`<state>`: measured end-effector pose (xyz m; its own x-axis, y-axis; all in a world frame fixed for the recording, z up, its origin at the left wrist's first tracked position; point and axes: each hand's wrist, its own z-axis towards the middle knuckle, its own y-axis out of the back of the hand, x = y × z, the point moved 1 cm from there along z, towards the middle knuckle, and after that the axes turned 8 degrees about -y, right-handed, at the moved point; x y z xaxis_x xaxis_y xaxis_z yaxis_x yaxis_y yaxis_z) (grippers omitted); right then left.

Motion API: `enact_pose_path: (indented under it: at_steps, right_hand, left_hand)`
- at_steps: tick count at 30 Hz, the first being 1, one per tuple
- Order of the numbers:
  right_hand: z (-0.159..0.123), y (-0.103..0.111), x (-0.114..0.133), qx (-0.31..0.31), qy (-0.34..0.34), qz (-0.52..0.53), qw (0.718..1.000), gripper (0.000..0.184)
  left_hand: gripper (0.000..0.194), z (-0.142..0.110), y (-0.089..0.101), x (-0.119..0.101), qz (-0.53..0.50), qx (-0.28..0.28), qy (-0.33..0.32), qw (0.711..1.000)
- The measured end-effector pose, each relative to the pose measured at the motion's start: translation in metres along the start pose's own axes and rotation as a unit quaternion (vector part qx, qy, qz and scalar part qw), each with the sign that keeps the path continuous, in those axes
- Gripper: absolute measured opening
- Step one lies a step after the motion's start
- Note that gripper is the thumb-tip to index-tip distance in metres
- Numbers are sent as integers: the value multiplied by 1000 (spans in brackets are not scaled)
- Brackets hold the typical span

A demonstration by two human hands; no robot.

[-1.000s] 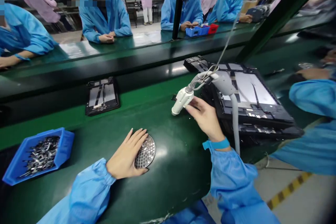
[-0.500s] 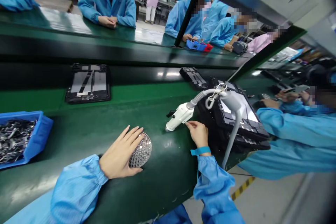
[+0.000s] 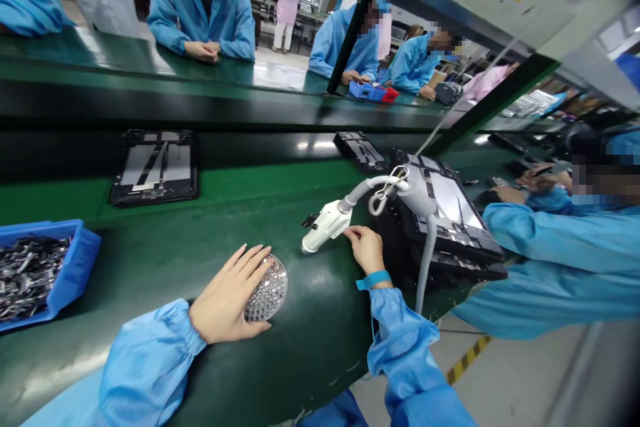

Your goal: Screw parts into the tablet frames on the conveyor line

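Fingers spread, my left hand [image 3: 233, 300] lies over the left side of a round clear dish [image 3: 269, 293] patterned with round cells and holding tiny shiny parts. The thumb is by the dish's near edge. Thumb and forefinger of my right hand [image 3: 366, 247] are pinched together at the right side of a white nozzle [image 3: 325, 230], which hangs from a grey flexible hose [image 3: 425, 233]. Whatever is between those fingertips is too small to make out. A blue band [image 3: 374, 279] circles my right wrist.
At the left stands a blue bin [image 3: 80, 267] of small metal parts. An opened tablet-like device [image 3: 155, 170] lies farther back, another [image 3: 361, 152] at the back right. Similar devices [image 3: 453, 213] are stacked behind the hose. A co-worker's sleeve [image 3: 555, 240] is close on the right.
The view has shifted slightly, so the nozzle, hose and right hand appear a little farther left. My left hand stays on the dish, and my right hand keeps its pinch.
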<state>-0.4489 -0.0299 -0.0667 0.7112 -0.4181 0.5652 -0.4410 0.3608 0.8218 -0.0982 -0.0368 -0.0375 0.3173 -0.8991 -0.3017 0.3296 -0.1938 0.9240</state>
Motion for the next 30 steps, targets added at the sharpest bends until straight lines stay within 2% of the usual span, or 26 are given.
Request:
enact_pose_path:
  at_steps: [7, 9, 12, 14, 16, 19, 21, 24, 30]
  right_hand:
    - [-3, 7, -12, 6, -5, 50, 999, 25]
    - [-6, 11, -17, -1, -9, 68, 998, 27]
    - [-10, 13, -22, -14, -7, 69, 997, 27]
    - [-11, 12, -22, -21, -4, 54, 998, 26]
    - [-11, 10, -20, -25, -1, 37, 999, 25]
    - [-10, 5, -15, -27, -5, 22, 999, 25]
    - [-9, 1, -12, -27, -9, 22, 999, 23]
    - [-8, -6, -11, -22, -20, 33, 999, 21]
    - [-7, -13, -8, -5, -45, 45, 998, 19]
  left_hand:
    - [100, 0, 13, 0, -13, 25, 13, 1000]
    - [86, 9, 19, -11, -24, 1, 7, 1000]
    - [40, 48, 18, -40, -75, -11, -14, 997]
    - [34, 90, 7, -59, -128, 41, -4, 991]
    - [28, 135, -10, -68, -151, 85, 64, 983]
    - [32, 188, -34, -64, -116, 76, 145, 980]
    - [36, 207, -45, -56, -89, 60, 184, 977]
    - [37, 217, -53, -43, -62, 43, 230, 970]
    - [18, 227, -53, -30, -50, 24, 267, 962]
